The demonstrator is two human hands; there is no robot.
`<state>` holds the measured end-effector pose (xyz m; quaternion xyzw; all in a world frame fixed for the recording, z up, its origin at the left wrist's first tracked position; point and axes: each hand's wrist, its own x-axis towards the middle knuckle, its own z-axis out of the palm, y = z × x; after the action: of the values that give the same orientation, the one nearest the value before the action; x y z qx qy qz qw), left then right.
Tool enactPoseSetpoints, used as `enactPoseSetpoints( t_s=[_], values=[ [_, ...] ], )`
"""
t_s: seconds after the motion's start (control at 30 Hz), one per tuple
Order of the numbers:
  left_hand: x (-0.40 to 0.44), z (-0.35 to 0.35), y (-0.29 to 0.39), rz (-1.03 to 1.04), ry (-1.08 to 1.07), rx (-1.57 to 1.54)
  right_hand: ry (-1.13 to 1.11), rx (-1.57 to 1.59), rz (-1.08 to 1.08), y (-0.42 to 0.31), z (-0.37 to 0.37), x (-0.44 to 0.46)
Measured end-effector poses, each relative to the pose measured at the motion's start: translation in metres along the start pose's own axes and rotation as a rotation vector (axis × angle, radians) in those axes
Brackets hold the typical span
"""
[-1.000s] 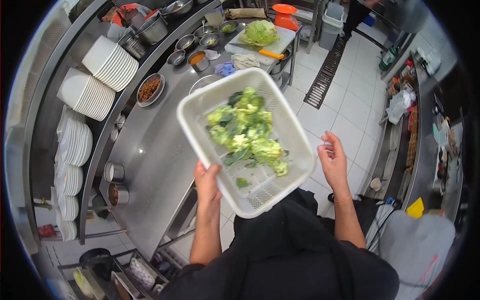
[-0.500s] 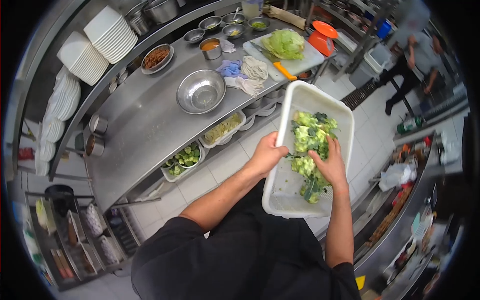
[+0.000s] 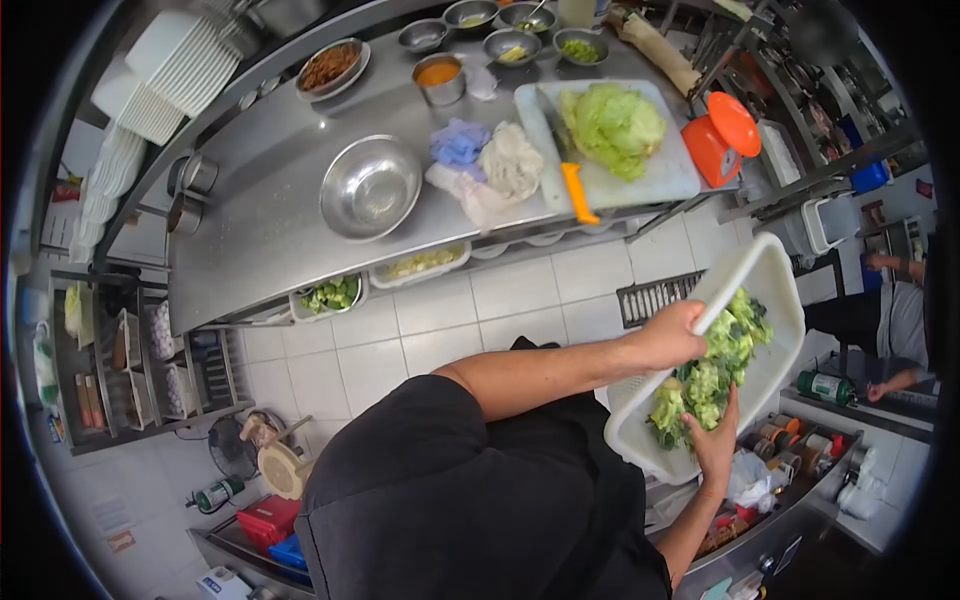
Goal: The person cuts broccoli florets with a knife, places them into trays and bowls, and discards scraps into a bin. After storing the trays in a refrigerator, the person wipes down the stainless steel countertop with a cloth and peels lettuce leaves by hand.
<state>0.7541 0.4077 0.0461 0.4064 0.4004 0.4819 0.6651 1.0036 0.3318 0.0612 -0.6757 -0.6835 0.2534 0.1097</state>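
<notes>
A white plastic basket (image 3: 775, 370) holding green florets (image 3: 712, 370) hangs tilted at the right, over the floor. My left hand (image 3: 670, 337) grips the basket's near rim, its fingers closed round the edge. Inside the basket, my right hand (image 3: 715, 440) lies against the lower florets with its fingers spread. On the steel counter (image 3: 270, 200) stand a steel bowl (image 3: 371, 188), crumpled cloths (image 3: 510, 160) and a white cutting board (image 3: 655, 185). A lettuce head (image 3: 612, 125) and an orange-handled knife (image 3: 578, 192) lie on that board.
An orange scale (image 3: 715, 150) stands beside the board. Small bowls (image 3: 512, 48) and a pot (image 3: 439, 80) line the counter's back. Containers of vegetables (image 3: 330, 295) sit under its front edge. Another person (image 3: 900, 320) is at the far right. A fan (image 3: 235, 445) stands lower left.
The view has turned, and the basket has swung away from the counter to the right and tilted. My right hand, first outside the basket, came in onto the florets.
</notes>
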Motion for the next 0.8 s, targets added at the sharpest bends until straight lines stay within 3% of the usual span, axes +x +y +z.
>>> enactPoseSetpoints(
  t_s=[0.17, 0.27, 0.33, 0.37, 0.43, 0.5, 0.67, 0.8],
  values=[
    [0.099, 0.056, 0.029, 0.019, -0.055, 0.174, 0.114, 0.077, 0.231, 0.073, -0.039, 0.093],
    [0.174, 0.086, 0.018, 0.007, -0.132, 0.127, 0.240, 0.068, 0.041, 0.140, -0.039, 0.159],
    [0.218, 0.104, 0.005, 0.082, -0.081, -0.042, 0.097, 0.086, 0.047, 0.106, -0.079, 0.202],
    [0.226, 0.110, 0.031, -0.030, -0.080, 0.044, 0.128, 0.038, 0.071, 0.128, -0.079, 0.224],
    [0.274, 0.129, 0.026, -0.035, -0.029, -0.010, 0.147, 0.068, 0.030, 0.155, -0.097, 0.270],
    [0.316, 0.143, 0.029, -0.007, -0.010, 0.041, 0.027, -0.007, 0.196, 0.157, -0.130, 0.309],
    [0.386, 0.170, 0.025, 0.025, 0.114, -0.005, 0.032, 0.024, 0.168, 0.180, -0.195, 0.377],
    [0.478, 0.200, 0.024, -0.052, 0.156, -0.049, 0.081, 0.126, 0.140, 0.241, -0.217, 0.464]
  ],
)
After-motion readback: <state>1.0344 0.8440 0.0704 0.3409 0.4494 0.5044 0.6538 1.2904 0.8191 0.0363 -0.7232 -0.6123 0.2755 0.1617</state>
